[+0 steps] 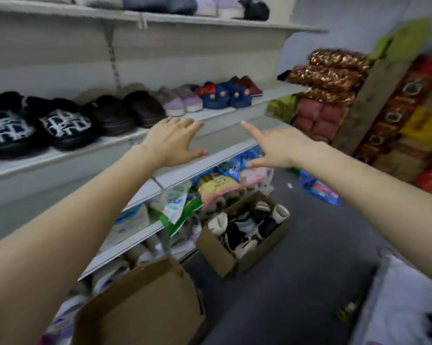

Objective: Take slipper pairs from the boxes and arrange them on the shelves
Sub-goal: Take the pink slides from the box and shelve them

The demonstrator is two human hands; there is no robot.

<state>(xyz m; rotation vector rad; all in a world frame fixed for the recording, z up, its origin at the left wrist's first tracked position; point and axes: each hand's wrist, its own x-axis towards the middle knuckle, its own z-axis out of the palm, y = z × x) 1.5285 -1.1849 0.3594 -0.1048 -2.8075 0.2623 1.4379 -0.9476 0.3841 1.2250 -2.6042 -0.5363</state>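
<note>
My left hand (pixel 174 141) is open with spread fingers, just in front of the middle shelf (pixel 210 115). My right hand (pixel 276 148) is also open and empty, index finger stretched towards the shelf. On that shelf stand pairs of slippers: black-and-white plaid ones (pixel 33 125), dark brown ones (pixel 125 112), lilac ones (pixel 181 102) and blue ones (pixel 225 95). On the floor below, an open cardboard box (pixel 218 255) holds several slippers in black and white. A second cardboard box (pixel 145 305) stands nearer to me; its contents are hidden.
The top shelf (pixel 210 21) carries more slippers. Lower shelves (pixel 140 235) hold packaged goods. Stacked cushions and bags (pixel 329 78) fill the right corner, with rugs and bags (pixel 409 120) along the right wall. A blue packet (pixel 319 189) lies on the dark floor.
</note>
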